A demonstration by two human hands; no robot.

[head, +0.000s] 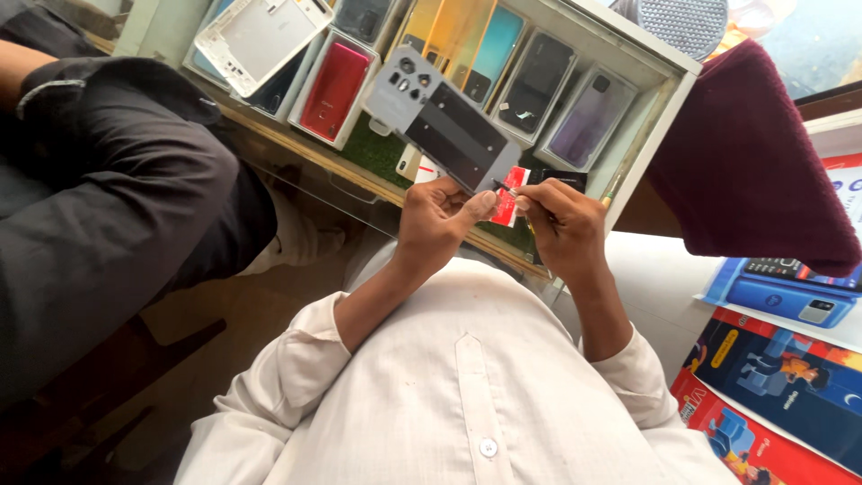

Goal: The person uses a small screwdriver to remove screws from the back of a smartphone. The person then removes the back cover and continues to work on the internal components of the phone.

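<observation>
Above the near edge of the display case (628,157), I see my left hand (435,220) pinching a grey phone back (444,121) and a red card (510,196), while my right hand (561,224) grips a thin dark tool (505,189) touching the card.

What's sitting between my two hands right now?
In the head view, a small red card lies between the left hand and the right hand, with the grey phone back panel rising above it.
</observation>
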